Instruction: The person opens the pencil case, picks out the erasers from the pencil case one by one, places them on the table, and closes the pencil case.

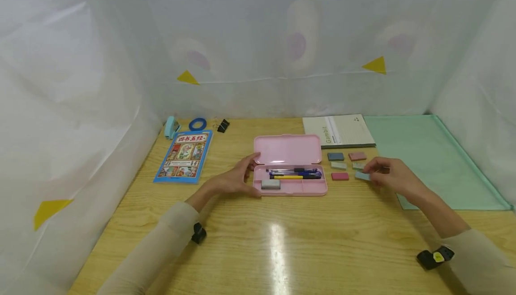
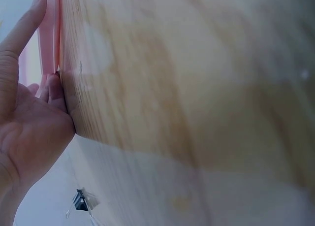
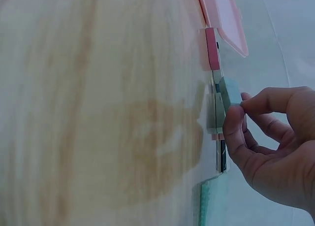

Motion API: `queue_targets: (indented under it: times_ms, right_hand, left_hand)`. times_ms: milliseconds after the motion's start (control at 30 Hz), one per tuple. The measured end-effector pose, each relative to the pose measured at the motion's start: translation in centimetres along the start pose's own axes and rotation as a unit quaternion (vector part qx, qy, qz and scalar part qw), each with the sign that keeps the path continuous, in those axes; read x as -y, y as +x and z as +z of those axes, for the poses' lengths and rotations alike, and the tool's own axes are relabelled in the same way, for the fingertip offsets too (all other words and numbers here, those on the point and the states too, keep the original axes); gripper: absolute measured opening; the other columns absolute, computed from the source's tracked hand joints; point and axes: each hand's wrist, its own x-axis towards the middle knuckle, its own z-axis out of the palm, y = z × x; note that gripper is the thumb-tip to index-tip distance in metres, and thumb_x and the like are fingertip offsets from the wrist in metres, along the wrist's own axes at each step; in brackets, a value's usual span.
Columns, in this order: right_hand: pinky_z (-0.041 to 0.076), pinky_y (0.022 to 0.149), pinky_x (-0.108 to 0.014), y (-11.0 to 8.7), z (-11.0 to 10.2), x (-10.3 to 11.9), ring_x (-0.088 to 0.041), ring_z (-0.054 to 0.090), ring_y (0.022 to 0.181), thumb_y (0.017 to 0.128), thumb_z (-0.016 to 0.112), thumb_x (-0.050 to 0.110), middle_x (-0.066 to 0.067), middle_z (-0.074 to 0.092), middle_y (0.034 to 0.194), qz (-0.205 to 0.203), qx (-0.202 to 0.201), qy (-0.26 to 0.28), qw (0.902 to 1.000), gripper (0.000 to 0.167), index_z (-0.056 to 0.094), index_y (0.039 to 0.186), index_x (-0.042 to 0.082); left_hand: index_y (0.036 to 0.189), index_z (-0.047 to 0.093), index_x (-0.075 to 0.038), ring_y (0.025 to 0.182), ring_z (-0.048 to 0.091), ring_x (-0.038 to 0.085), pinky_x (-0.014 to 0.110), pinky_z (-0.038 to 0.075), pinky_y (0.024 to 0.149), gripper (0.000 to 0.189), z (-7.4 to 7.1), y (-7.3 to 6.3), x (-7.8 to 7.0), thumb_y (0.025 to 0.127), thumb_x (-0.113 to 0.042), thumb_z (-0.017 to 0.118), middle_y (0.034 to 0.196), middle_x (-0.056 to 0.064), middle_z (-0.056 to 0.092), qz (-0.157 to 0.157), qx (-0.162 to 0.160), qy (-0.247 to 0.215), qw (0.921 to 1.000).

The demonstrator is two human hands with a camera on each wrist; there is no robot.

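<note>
An open pink pencil case (image 1: 292, 189) lies mid-table with its lid laid back. Several pens (image 1: 296, 175) fill its long compartment, and a grey-white eraser (image 1: 270, 184) sits in the front left one. My left hand (image 1: 235, 179) rests against the case's left end, thumb extended at the front corner and fingers beside the lid edge. Between thumb and fingertips my right hand (image 1: 393, 177) pinches a light blue eraser (image 3: 230, 92), tilted above the table. Nearby lie a dark blue eraser (image 1: 335, 156), a dusty pink one, a magenta eraser (image 1: 340, 176) and two pale ones.
Behind the erasers lies a notebook (image 1: 342, 131), beside a translucent green mat (image 1: 439, 165). At the left are a blue-edged booklet (image 1: 183, 157), a light blue stapler (image 1: 171, 127), a blue tape roll (image 1: 197, 124) and a black binder clip (image 1: 223, 125). White sheeting encloses the table.
</note>
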Motion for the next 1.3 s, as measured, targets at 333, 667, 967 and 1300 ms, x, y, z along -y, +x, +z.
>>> queue_targets:
  times_ms: [333,667,967,1300]
  right_hand:
    - [0.048,0.062,-0.033,0.1,0.1,0.0,-0.023,0.059,0.072,0.103,0.059,0.003,-0.015,0.065,0.091,-0.003,0.01,-0.014,0.9999,0.015,0.066,0.114,-0.005]
    - [0.053,0.07,-0.032,0.6,-0.3,0.4,-0.017,0.064,0.084,0.105,0.062,0.017,-0.019,0.068,0.11,0.001,-0.014,-0.022,0.9997,0.027,0.066,0.124,-0.002]
    - [0.055,0.074,-0.031,2.2,2.0,3.2,-0.024,0.067,0.087,0.102,0.069,0.016,-0.018,0.067,0.117,-0.041,-0.008,0.048,0.9979,0.032,0.065,0.128,-0.002]
    - [0.054,0.076,-0.028,5.1,8.1,7.0,-0.022,0.063,0.094,0.096,0.074,0.012,-0.016,0.068,0.116,-0.087,0.041,0.069,0.993,0.027,0.07,0.121,0.002]
  left_hand:
    - [0.167,0.008,-0.026,0.122,0.037,0.024,0.038,0.037,0.105,0.119,-0.1,0.0,0.0,0.081,-0.034,0.09,0.138,0.008,0.037,0.0,0.002,-0.004,1.0]
    - [0.167,0.008,-0.03,0.124,0.036,0.025,0.041,0.036,0.108,0.118,0.1,0.0,0.3,0.082,-0.037,0.09,0.139,0.008,0.036,0.002,0.001,-0.012,0.9999]
    - [0.167,0.008,-0.027,0.124,0.036,0.024,0.039,0.036,0.107,0.119,-0.1,0.0,-0.1,0.082,-0.034,0.09,0.14,0.008,0.036,-0.003,0.005,-0.002,1.0]
    - [0.167,0.008,-0.026,0.124,0.037,0.023,0.039,0.036,0.108,0.118,0.0,0.1,0.1,0.082,-0.034,0.09,0.14,0.008,0.037,0.0,0.002,-0.004,1.0]
